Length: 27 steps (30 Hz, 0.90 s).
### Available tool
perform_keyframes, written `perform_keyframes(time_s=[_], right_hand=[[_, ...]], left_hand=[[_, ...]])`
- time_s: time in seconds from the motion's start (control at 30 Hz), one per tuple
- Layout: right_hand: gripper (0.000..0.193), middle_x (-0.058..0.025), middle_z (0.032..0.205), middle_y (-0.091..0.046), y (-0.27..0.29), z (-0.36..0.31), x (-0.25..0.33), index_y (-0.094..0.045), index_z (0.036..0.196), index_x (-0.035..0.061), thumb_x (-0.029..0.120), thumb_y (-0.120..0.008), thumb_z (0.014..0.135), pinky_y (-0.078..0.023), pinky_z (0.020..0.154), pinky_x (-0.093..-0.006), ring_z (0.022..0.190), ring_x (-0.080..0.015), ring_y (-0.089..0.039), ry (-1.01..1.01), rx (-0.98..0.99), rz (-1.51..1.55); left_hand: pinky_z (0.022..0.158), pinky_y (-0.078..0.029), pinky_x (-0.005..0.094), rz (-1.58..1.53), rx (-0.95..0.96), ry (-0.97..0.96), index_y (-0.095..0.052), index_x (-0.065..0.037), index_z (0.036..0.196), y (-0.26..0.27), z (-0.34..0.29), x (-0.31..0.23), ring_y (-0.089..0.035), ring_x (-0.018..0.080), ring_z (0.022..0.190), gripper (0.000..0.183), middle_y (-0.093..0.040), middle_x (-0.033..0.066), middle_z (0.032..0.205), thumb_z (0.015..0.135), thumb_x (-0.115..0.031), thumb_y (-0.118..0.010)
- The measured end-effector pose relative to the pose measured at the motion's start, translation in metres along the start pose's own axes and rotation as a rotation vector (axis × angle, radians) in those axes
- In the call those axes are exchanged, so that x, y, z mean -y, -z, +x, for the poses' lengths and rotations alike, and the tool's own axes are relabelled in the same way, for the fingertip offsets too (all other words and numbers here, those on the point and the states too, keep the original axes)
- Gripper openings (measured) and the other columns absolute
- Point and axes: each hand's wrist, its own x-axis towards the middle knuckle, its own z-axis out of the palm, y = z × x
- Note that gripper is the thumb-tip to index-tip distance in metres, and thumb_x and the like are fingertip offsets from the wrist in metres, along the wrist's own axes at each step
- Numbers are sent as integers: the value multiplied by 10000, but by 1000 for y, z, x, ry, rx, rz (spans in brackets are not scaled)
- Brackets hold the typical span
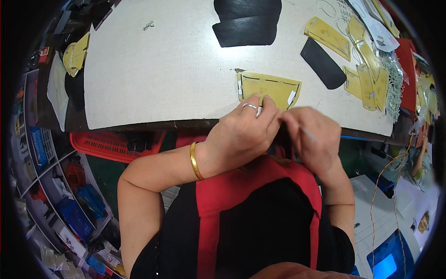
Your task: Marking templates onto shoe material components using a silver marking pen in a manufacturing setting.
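A yellow card template with dark slots along its border and white patches at its sides lies at the table's near edge. The bent fingers of my left hand press down on its near part, holding it there; this hand wears a ring and a gold bangle. Just to the right, at the template's lower right corner, my right hand is closed around a slim silver-grey pen-like tool. The tool's tip is hidden by my fingers. Whatever lies under the template is mostly covered.
Black leather-like pieces lie farther back, with a black strip to the right. Several yellow templates are heaped beside pale green strings and a red box. A red basket sits below the table edge.
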Motion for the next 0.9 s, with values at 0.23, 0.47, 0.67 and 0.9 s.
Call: perform_keyframes(time_s=[0.23,0.47,0.67,0.9], right_hand=[[174,-117,901,-681,-8,49,-24,-651,920,45,219,-638,923,-516,723,-427,825,-309,-663,-233,65,121],[230,-59,878,-704,15,42,-49,-703,962,33,252,-694,896,-520,735,-329,830,-187,-673,-287,239,272],[201,-33,847,-699,42,30,-94,-706,1034,11,190,-658,954,-490,709,-237,764,-70,-606,-524,-201,145],[227,-80,725,-674,-1,48,-49,-709,983,13,230,-664,937,-494,645,-263,653,-135,-626,-291,168,418]], left_hand=[[555,-520,247,-73,-53,-33,-686,-90,943,-6,1,15,-648,183,841,195,-630,25,918,754,-113,-644],[769,-544,340,-151,-198,-100,-669,-53,973,-13,8,42,-651,236,901,224,-640,61,936,751,-85,-664],[838,-513,378,-144,-74,97,-626,-41,1054,-5,13,69,-621,306,972,291,-625,106,1018,768,-60,-673],[745,-551,351,-274,-242,-17,-680,-51,919,-11,-9,43,-664,255,880,213,-655,79,922,716,-91,-730]])
